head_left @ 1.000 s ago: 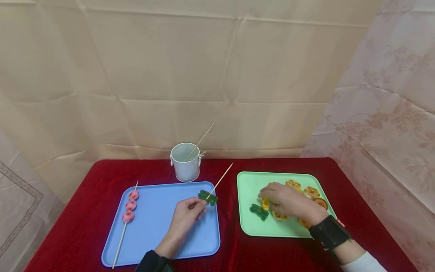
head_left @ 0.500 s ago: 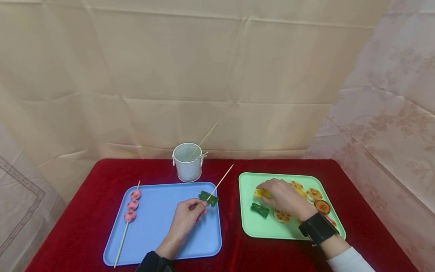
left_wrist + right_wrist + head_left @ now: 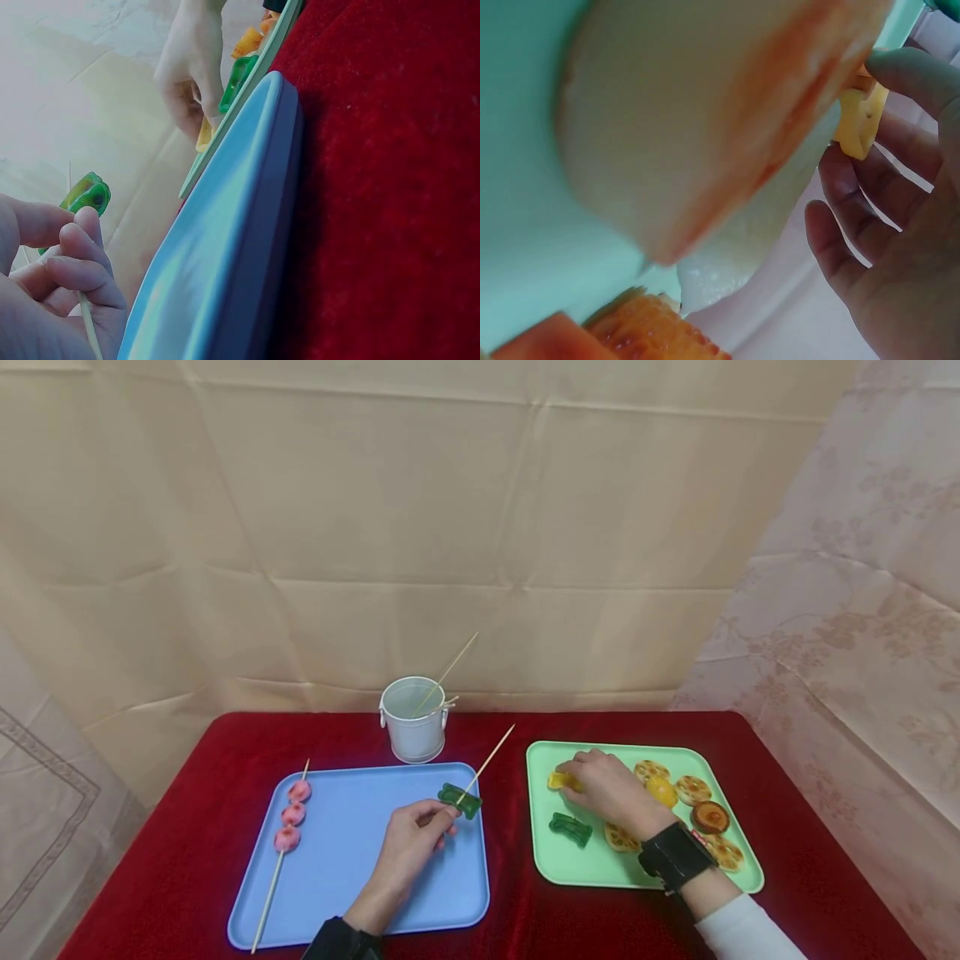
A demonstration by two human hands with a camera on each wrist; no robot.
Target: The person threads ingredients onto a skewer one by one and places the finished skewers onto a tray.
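Note:
In the head view my left hand (image 3: 408,843) pinches a wooden skewer (image 3: 495,753) over the right part of the blue tray (image 3: 352,860). A green pepper piece (image 3: 470,806) is threaded on this skewer, just beyond the fingertips; the left wrist view also shows the green pepper piece (image 3: 91,193). My right hand (image 3: 611,789) is over the green tray (image 3: 547,864), thumb and fingers pinching a yellow pepper piece (image 3: 557,780). The right wrist view has the yellow pepper piece (image 3: 861,124) between thumb and fingers. Another green pepper piece (image 3: 571,829) lies nearer on the green tray.
A skewer with pink balls (image 3: 287,837) lies along the blue tray's left side. Behind that tray stands a white bucket (image 3: 414,739) with several skewers. Lotus root slices (image 3: 693,790), a yellow piece (image 3: 662,791) and a brown mushroom-like round (image 3: 709,817) lie right of my right hand.
My right hand has shifted left and away on the green tray, carrying the yellow pepper piece with it, uncovering more food pieces at the right. The left hand and its skewer have hardly moved.

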